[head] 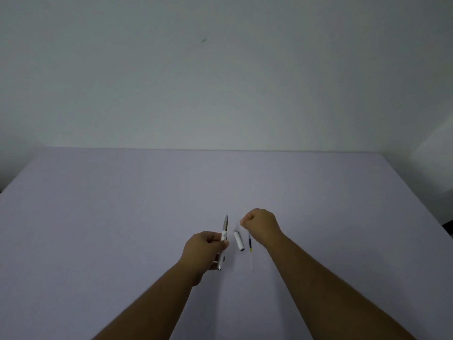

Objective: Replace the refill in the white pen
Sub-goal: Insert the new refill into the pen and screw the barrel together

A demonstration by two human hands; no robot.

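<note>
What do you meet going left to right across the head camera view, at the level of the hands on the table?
left hand → white pen held in it → white pen cap lying on the table → refill lying on the table → right hand, closed in a fist.

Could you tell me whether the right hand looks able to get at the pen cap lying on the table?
Probably yes: the pen cap lies uncovered just beside the right hand, which is closed but seems empty.
</note>
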